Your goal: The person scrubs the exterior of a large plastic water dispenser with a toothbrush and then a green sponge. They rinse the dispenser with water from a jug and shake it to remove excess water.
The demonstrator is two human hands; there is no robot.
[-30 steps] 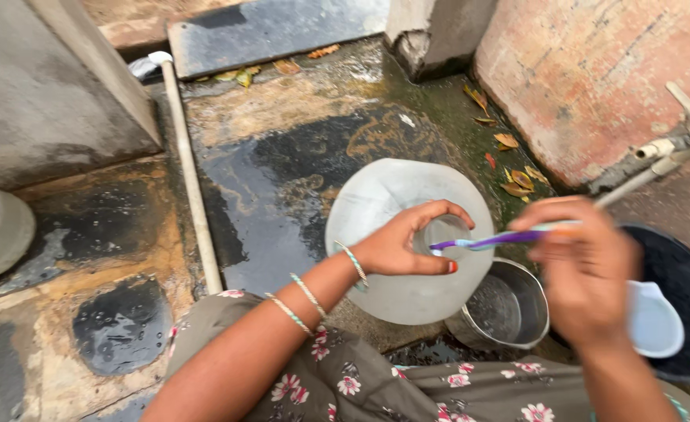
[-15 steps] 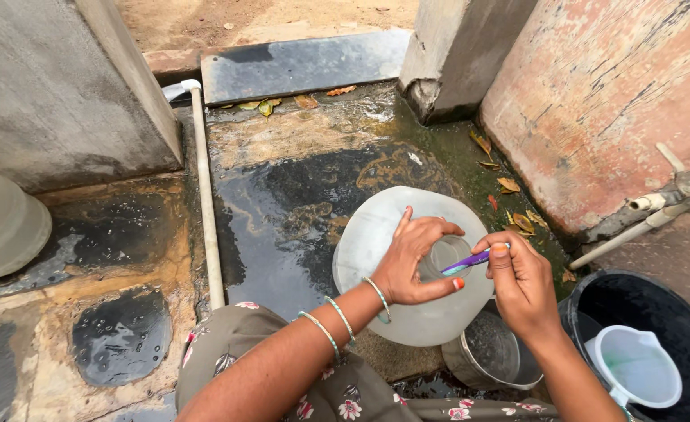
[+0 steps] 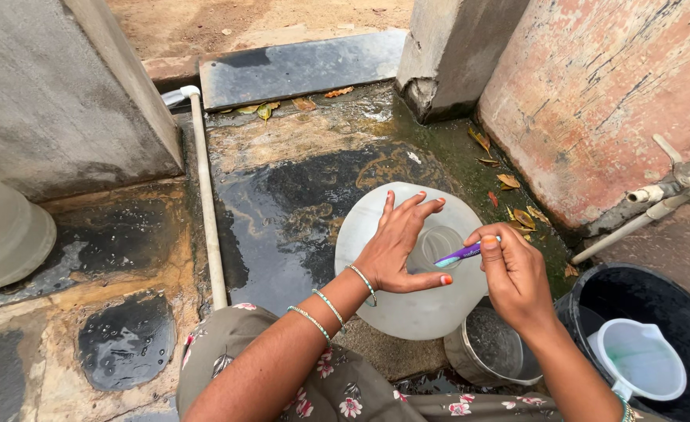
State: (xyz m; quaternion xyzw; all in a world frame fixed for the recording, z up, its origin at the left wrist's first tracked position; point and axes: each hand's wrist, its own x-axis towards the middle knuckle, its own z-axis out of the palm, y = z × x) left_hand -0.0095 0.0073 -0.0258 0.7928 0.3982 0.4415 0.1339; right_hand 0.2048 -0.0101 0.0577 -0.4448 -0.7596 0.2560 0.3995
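- Wet, algae-stained stone paving (image 3: pixel 298 195) spreads between concrete walls, and on it stands a large translucent water jug (image 3: pixel 407 305), the landmark for everything else.
- Spread flat over the jug's shoulder, the left hand (image 3: pixel 396 250) has its fingers open and its thumb curled beside the neck opening (image 3: pixel 439 244); it steadies rather than grips, so on that rounded wet plastic the palm could slide and the jug could tip.
- Just right of the neck, the right hand (image 3: pixel 513 273) has its fingers closed on a purple toothbrush (image 3: pixel 460 253) whose tip points into the opening. The pinch looks light; if it loosens, the brush could drop inside the jug and be hard to fish out.
- Right of the jug's base sits a steel pot (image 3: pixel 489 352), touching or nearly so; a knock from the elbow might upset it.
- Further right, a black bucket (image 3: pixel 642 305) holds a pale plastic mug (image 3: pixel 642 361).
- Slick paving around the jug could also let it skid.
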